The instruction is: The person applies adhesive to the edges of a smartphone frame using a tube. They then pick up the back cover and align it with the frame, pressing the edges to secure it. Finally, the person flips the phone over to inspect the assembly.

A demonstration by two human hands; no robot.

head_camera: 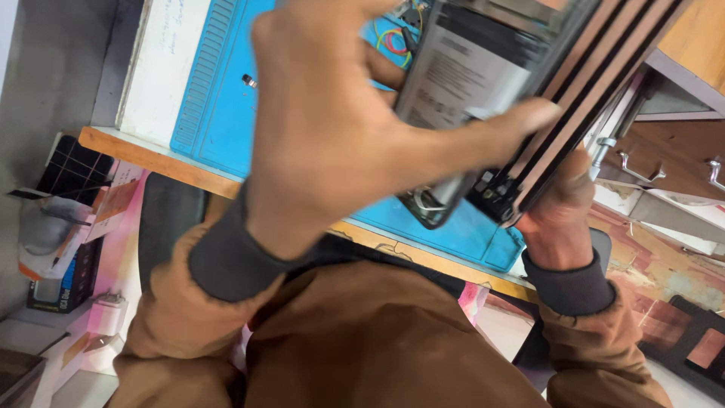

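My left hand is wrapped over an opened flat device, thumb pressed across its lower part. The device shows a grey battery with a printed label and bare parts at its lower end. Along its right side runs an edge with pink and black stripes. My right hand grips the device from beneath at its lower right corner, mostly hidden behind it. Both hands hold it up close to the camera, above a blue work mat. Brown sleeves with dark cuffs cover both wrists.
The blue mat lies on a wooden-edged table with a white board at its left. Coloured wires and a small dark part lie on the mat. Drawers with metal handles stand at right. Boxes and clutter sit lower left.
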